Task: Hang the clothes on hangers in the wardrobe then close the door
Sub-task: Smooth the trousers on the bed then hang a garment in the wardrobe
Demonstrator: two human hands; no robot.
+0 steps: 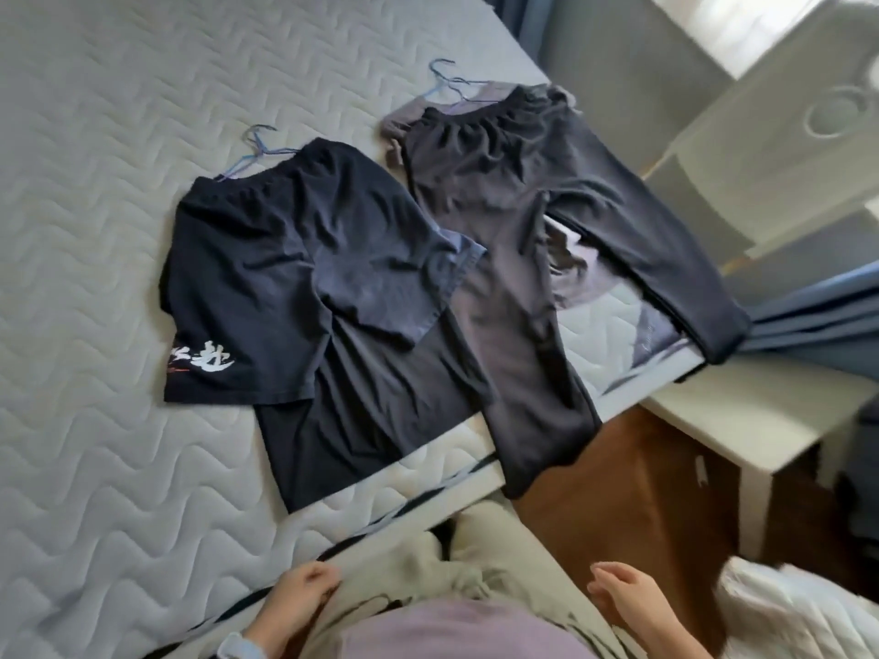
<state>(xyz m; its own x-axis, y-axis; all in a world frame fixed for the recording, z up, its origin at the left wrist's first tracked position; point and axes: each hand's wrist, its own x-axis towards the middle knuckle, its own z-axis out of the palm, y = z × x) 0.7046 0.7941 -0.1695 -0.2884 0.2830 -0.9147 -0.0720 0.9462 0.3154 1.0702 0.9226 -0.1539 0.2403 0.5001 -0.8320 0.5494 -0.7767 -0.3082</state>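
Note:
Black shorts (266, 259) with white lettering lie on the mattress (95, 183) over a black shirt (380, 411); a thin blue wire hanger (261, 147) pokes out at their waistband. To the right, dark long trousers (513, 240) lie on another blue hanger (449, 83) over a grey garment (578, 273); both trouser legs hang over the bed edge. My left hand (297, 596) is low at the bed edge, fingers loosely curled, holding nothing. My right hand (628, 596) is low on the right, fingers apart, holding nothing. Neither hand touches the clothes.
A white piece of furniture (742, 420) stands right of the bed on a brown floor (632, 492). Blue curtains (808, 316) hang at the right. White bedding (799, 606) lies at the lower right. My light trousers fill the bottom centre.

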